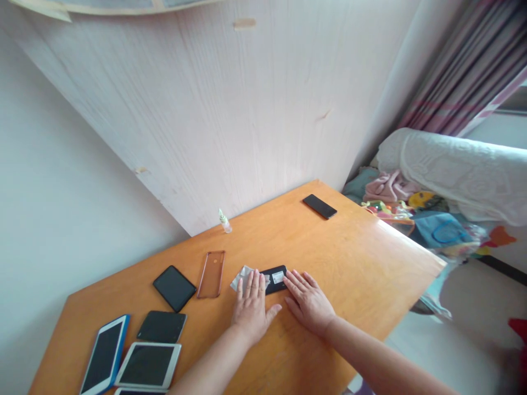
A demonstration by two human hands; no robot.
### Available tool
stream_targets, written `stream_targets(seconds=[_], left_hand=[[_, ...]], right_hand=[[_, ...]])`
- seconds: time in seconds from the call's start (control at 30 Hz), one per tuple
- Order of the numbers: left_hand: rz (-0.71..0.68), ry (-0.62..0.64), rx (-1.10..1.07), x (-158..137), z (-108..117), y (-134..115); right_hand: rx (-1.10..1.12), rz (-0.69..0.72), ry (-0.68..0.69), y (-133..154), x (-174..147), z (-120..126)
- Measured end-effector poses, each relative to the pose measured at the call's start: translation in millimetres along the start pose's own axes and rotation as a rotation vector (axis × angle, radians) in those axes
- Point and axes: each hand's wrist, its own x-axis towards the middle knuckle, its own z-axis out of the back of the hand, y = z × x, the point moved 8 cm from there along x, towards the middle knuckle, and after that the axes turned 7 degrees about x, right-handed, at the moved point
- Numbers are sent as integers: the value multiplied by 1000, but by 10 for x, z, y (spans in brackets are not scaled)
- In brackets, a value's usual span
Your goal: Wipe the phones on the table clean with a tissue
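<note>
A black phone (268, 286) with a white label on its upward face lies flat on the wooden table, partly under both hands. My left hand (251, 310) lies with fingers stretched out on a grey wiping cloth (239, 275), which overlaps the phone's left end. On the phone's right end rest the fingertips of my right hand (308, 300), its fingers also extended. A clear brownish phone case (211, 274) lies left of the cloth. Behind it stands a small spray bottle (224, 220) with a pale green top.
Left on the table (370, 263) are a black tablet (174, 288), a dark device (162, 326), a white tablet (148, 365) and a blue-cased tablet (104, 355). Another black phone (320, 206) lies near the back right edge. A pale panel (263, 120) rises behind. Fabric items are piled at right.
</note>
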Motion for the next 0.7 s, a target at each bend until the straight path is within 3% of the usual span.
stream_targets(seconds=[0.13, 0.23, 0.33, 0.43, 0.57, 0.7], left_hand=[[-101, 42, -71, 351, -53, -332], [-115, 62, -90, 486, -59, -370], [-45, 68, -60, 323, -46, -152], [-3, 39, -1, -83, -2, 48], [-61, -4, 36, -516, 51, 32], [-45, -5, 9, -352, 49, -77]], right_hand=[[-5, -2, 32, -21, -2, -32], [-19, -5, 25, -40, -8, -41], [-28, -2, -4, -41, -12, -36], [-17, 7, -29, -28, -15, -25], [-3, 9, -47, -17, -16, -3], [-18, 9, -37, -24, -20, -13]])
